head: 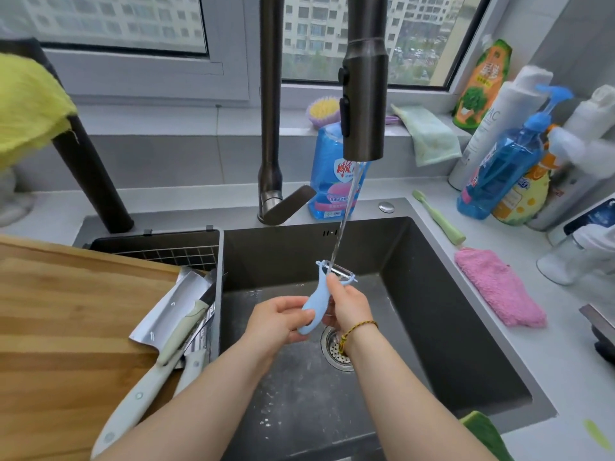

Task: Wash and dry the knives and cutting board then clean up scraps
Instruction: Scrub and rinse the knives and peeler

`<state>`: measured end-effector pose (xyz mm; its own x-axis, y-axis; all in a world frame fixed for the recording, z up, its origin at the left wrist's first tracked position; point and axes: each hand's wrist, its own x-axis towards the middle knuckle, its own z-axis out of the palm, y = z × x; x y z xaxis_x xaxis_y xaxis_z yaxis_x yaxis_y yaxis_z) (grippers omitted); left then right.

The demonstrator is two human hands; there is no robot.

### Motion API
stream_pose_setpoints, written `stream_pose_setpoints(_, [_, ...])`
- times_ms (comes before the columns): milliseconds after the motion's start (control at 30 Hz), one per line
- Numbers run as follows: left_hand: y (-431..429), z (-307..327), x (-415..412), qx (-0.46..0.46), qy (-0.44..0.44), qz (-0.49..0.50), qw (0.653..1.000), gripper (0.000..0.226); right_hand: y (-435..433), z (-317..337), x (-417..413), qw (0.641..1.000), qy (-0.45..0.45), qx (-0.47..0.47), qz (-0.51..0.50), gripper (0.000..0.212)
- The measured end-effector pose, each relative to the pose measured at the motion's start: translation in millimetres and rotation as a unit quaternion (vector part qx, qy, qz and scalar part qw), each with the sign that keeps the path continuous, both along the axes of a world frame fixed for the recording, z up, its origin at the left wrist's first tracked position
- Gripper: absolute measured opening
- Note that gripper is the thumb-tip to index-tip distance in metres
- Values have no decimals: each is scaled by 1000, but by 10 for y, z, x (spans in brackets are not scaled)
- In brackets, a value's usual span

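Note:
A light blue peeler is held over the dark sink, its blade under the running stream from the tap. My left hand grips its handle end. My right hand pinches it just below the blade, fingers touching the head. A wooden cutting board lies to the left. On its right edge rest a cleaver and two knives with pale green handles, partly stacked.
A wire drain basket sits at the sink's left. A pink cloth, green brush and several bottles line the right counter. A blue soap pouch stands behind the sink. A green scrap lies near the front right.

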<state>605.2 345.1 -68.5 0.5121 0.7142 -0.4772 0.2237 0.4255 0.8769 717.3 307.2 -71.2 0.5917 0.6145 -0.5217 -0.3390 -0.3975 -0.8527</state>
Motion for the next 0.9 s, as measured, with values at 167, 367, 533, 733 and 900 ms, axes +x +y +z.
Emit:
stream_pose_setpoints(167, [22,-3,-203,20,2,30,999,21,-8,16,-139,998,54,-15,24,42])
stream_pose_setpoints(367, [64,122,-707,69,0,77,995,18,-70,92,-410,987,75,-9,139,47])
stream_pose_setpoints(533, [184,335,-1305,141,17,120,983,26,-56,147,-763,975,40,-36,214,30])
stream_pose_setpoints(733, [188,615,-2091,256,134,73,955,29,-169,59,-1243,914,-186,-53,357,44])
stream_pose_setpoints(900, [67,721,-2418,305,264,-96,910,28,-186,-132,-1514,884,-248,-60,391,56])
